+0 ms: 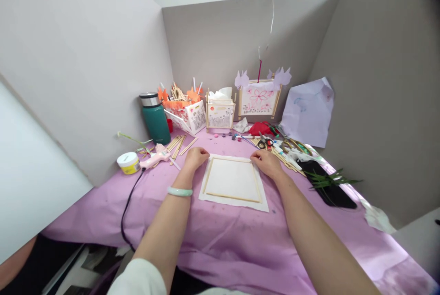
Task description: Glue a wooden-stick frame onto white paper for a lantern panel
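Note:
A white sheet of thin paper (232, 178) lies flat in front of me. Thin wooden sticks (233, 197) rest on it as a four-sided frame just inside its edges. My left hand (196, 158) is at the sheet's far left corner, fingertips pinched together on its edge; a pale green bangle (179, 192) circles that wrist. At the far right corner my right hand (267, 163) pinches the edge in the same way, close to the end of the frame's far stick. The fingers partly cover both corners.
A pink glue gun (156, 157), white-and-yellow tub (128, 163) and green bottle (156, 121) stand left. Paper-sided stick boxes (220, 115) and a hanging paper lantern (259, 99) are behind. Scissors (265, 141), loose sticks and a black phone (330, 189) lie right, on purple cloth (233, 231).

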Motion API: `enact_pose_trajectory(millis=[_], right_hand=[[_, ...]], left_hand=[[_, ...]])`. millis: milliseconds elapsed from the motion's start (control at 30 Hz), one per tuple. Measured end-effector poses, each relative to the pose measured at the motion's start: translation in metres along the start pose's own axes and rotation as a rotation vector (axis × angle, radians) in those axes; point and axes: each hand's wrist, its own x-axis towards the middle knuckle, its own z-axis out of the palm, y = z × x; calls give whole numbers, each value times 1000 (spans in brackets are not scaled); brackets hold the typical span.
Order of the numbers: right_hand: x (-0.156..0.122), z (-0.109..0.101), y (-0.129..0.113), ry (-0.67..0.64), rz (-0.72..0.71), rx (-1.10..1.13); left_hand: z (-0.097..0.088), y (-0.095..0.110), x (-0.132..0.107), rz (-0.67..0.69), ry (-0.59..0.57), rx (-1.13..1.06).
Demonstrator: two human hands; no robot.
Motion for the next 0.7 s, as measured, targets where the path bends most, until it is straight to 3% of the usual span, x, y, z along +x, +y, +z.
enact_pose_trajectory(millis=[100,233,400,500,700], right_hand=[[0,1,2,-7,36,-22],[0,1,3,-15,83,-51],[-1,3,3,-29,123,-73],[-1,3,4,-36,130,-78],[-1,2,2,-40,138,-90]], left_hand=[[-10,3,-16,36,7,-6],[-23,3,-55,98,-14,-21],[-24,-9,-103,146,-95,-13],[-19,-18,-116,165,-105,31],[-16,-21,-119,198,-92,46]])
